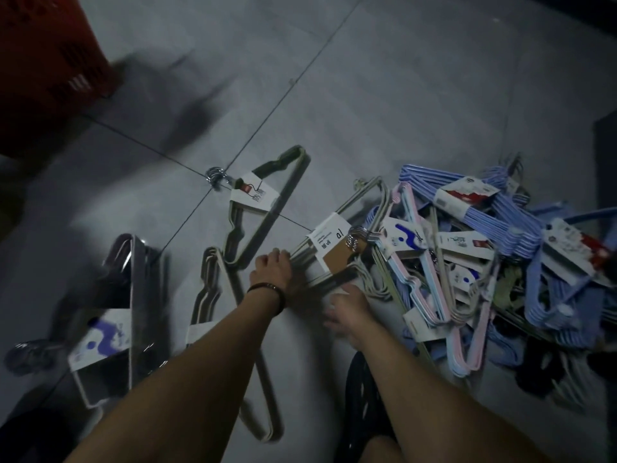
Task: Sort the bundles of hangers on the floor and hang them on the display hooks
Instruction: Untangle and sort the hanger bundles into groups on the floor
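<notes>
Two hands are down at the floor point(417, 95). The left hand point(271, 273) has its fingers point(277, 254) curled round the end of a pale grey hanger bundle point(329, 248). The right hand point(349, 310) is just beside it, too blurred to tell its grip. A heap of blue and pink hangers point(500, 228) lies to the right, and an olive bundle point(267, 202) lies beyond.

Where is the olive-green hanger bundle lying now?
Head view: the olive-green hanger bundle lies on the floor just beyond the left hand, chrome hooks at the tile-joint crossing, left of the mixed hanger pile.
</notes>
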Available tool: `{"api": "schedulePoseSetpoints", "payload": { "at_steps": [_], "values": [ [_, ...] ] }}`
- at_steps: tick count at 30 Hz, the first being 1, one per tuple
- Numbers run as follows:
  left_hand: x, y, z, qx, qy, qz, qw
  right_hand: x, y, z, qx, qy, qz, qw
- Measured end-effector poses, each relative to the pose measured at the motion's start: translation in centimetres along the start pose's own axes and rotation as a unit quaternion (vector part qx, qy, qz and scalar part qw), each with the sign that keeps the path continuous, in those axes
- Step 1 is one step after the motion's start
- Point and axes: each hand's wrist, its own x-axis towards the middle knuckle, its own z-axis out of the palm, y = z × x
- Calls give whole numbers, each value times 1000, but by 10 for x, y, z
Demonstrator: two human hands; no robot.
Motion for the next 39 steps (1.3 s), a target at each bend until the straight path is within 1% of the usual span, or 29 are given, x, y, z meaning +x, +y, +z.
{"api": "schedulePoseSetpoints", "payload": {
  "at_steps": [2,4,5,7,10,12,14,16,17,18,19,21,22,23,24,25,26,27,29,32,33,34,36,38,39],
  "values": [
    [1,-5,9,25,11,2,1000,6,5,5,10,-28,10,1000],
    [-2,-6,17,31,0,0,1000,9,6,14,41,-49,22,998],
    [-4,-5,21,29,-12,1,999,12,8,17,46,-46,25,998],
    [-11,-1,26,30,-42,3,999,28,21,18,31,-38,4,999],
    [-23,7,21,42,-84,13,995,-13,7,5,-83,-43,-23,995],
    [-34,17,15,75,-59,8,995,-32,-3,-16,-169,-46,-50,983],
    [-50,37,13,90,-15,13,996,-40,-18,-43,-261,-10,-94,961],
    [-67,63,16,78,6,47,996,-48,-35,-75,-311,26,-133,941],
    [-73,77,18,74,5,70,995,-54,-46,-90,-332,49,-151,930],
    [-80,88,19,74,-7,90,993,-58,-54,-105,-359,78,-172,914],
    [-86,98,21,68,-26,106,992,-62,-62,-121,-406,109,-189,888],
    [-95,113,30,21,-69,115,991,-66,-73,-148,-535,152,-198,807],
    [-99,118,35,-16,-82,117,990,-66,-74,-158,-597,165,-186,763],
    [-103,124,39,-54,-86,117,988,-66,-73,-165,-647,165,-163,726],
    [-107,130,43,-94,-93,112,985,-63,-69,-168,-683,155,-142,699],
    [-109,134,45,-130,-106,106,980,-59,-64,-169,-708,143,-119,681],
    [-112,139,46,-161,-122,100,974,-55,-56,-168,-721,133,-99,673],
    [-114,143,48,-184,-138,91,969,-50,-47,-164,-724,130,-78,673],
    [-119,147,44,-221,-159,71,960,-43,-32,-156,-716,154,-55,679],
    [-124,149,33,-267,-175,48,946,-37,-27,-149,-698,198,-54,686],
    [-127,149,28,-270,-172,46,946,-39,-29,-148,-689,201,-51,695],
    [-131,148,22,-269,-164,45,948,-41,-33,-147,-674,205,-51,707],
    [-144,144,8,-261,-139,44,954,-44,-45,-151,-632,202,-62,746],
    [-156,138,-4,-241,-123,51,961,-53,-60,-157,-570,188,-81,796],
    [-162,133,-11,-234,-119,54,963,-61,-70,-160,-516,184,-104,830]
  ]
}}
